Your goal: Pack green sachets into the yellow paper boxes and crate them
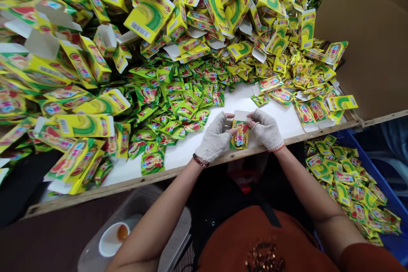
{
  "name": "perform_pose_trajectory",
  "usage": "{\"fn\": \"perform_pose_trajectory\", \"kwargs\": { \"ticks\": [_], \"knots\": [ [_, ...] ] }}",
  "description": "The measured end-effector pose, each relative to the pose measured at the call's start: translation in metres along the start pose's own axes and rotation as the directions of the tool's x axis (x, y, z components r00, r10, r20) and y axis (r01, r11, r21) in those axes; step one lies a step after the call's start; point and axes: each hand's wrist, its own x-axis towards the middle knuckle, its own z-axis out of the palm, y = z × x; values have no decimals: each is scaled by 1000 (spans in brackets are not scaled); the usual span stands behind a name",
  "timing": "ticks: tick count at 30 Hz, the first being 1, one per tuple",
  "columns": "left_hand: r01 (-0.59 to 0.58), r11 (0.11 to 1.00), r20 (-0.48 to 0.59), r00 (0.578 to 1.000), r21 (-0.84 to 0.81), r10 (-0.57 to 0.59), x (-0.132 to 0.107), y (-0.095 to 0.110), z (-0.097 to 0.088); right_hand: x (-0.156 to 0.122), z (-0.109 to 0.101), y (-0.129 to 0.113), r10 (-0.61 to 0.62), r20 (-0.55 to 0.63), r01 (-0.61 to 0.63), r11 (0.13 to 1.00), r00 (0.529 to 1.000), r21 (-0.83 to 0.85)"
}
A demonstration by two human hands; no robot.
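Observation:
Just above the table's front edge, a small yellow-green candy box point(240, 137) is held between my two hands, its white end flap raised at the far end. My left hand point(216, 137), in a white fingerless-tip glove, grips the box's left side with thumb and fingers. On its right side my right hand point(265, 130), gloved alike, pinches the box near the flap. Beyond my right hand lies a single green sachet point(260, 100). A heap of green sachets point(181, 97) spreads to the left of my left hand.
Many open cartons point(149, 17) pile along the back and left of the white table point(245, 91). Yellow sachets point(299, 72) lie at the right rear. A blue crate point(366, 153) of filled-looking boxes stands below right. A white cup point(110, 240) sits lower left.

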Motion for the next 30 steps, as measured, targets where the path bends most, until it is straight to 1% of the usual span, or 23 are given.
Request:
{"fn": "perform_pose_trajectory", "kwargs": {
  "ticks": [2,5,7,8,9,11,12,14,16,20,22,25,27,30],
  "knots": [
    [-14,996,-4,1000,90,14,-3,1,-3,-3,3,0,13,82,-16,999,997,39],
    [-52,967,-30,998,250,62,-6,3,-6,-2,10,-6,-8,202,-4,998,979,61],
    [-57,950,-35,997,306,71,-7,3,-8,0,15,-8,-24,259,10,999,965,53],
    [-48,952,-41,997,303,64,-7,3,-8,0,18,-8,-22,267,9,999,964,50],
    [-34,960,-60,997,277,53,-7,1,-9,0,20,-7,-18,252,3,998,968,59],
    [-11,985,-109,994,175,31,-7,-3,-9,0,23,-3,-13,206,-13,992,978,122],
    [-10,993,-129,991,121,25,-7,-5,-10,0,24,-1,-13,191,-17,987,982,159],
    [-29,998,-137,990,57,36,-6,-9,-10,-1,25,1,-23,180,-14,979,983,202],
    [-61,994,-132,989,89,73,-6,-8,-10,-2,24,1,-38,171,7,984,985,177],
    [-121,946,-126,978,299,165,-11,3,-8,-4,21,-10,-73,139,65,996,988,64],
    [-131,926,-126,974,355,186,-13,11,-9,-3,21,-15,-84,139,80,996,987,36],
    [-77,933,-155,978,352,139,-12,19,-13,-2,23,-19,-76,137,69,996,988,50],
    [-41,939,-151,984,341,98,-11,21,-15,-1,24,-19,-62,144,55,997,988,54],
    [-50,932,-135,985,359,105,-13,23,-17,0,21,-19,-64,146,55,997,987,59]
  ]
}}
